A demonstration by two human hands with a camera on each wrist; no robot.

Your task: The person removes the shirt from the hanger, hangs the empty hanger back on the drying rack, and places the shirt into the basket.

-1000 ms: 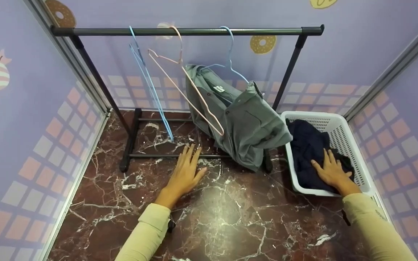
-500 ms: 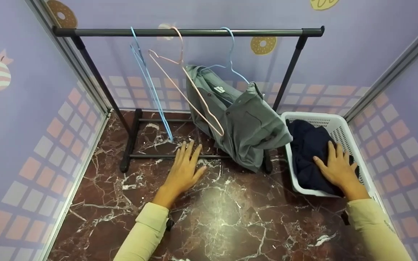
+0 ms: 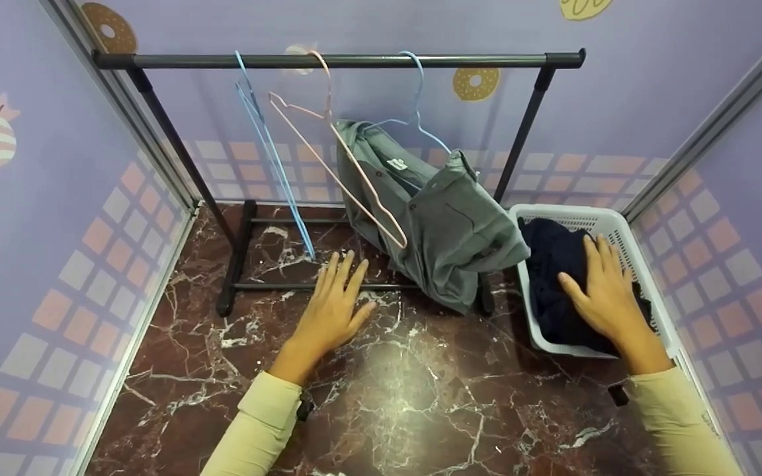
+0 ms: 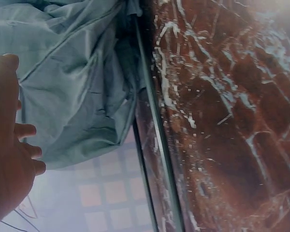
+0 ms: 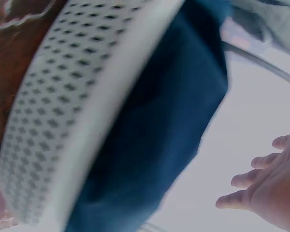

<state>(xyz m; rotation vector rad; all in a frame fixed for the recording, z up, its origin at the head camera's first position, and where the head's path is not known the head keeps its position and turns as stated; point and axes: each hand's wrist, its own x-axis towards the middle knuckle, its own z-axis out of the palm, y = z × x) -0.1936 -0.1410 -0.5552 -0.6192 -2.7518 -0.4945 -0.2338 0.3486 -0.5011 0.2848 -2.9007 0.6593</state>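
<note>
My left hand [image 3: 333, 314], fingers straight and thumb apart, hovers over the floor near the rack's lower bar and holds nothing. My right hand [image 3: 609, 297] is spread above the dark navy garment [image 3: 546, 264] in the white basket [image 3: 645, 277]; the right wrist view shows a gap between its fingers and the dark cloth. A grey-green buttoned shirt [image 3: 447, 225] hangs lopsided from a blue hanger [image 3: 419, 99] on the rack. Left of it hang a pink hanger [image 3: 348, 172] and a blue hanger [image 3: 272, 158], both bare.
The black clothes rack [image 3: 354, 61] spans the back, its foot [image 3: 235, 264] standing on the red-brown marble floor [image 3: 381, 396]. Patterned purple walls [image 3: 37, 198] close in on the left, back and right. The basket stands close to the right wall.
My right hand has lifted off the navy garment and shifted slightly up. The left hand has crept a little forward. The rack, hangers and shirt stay put.
</note>
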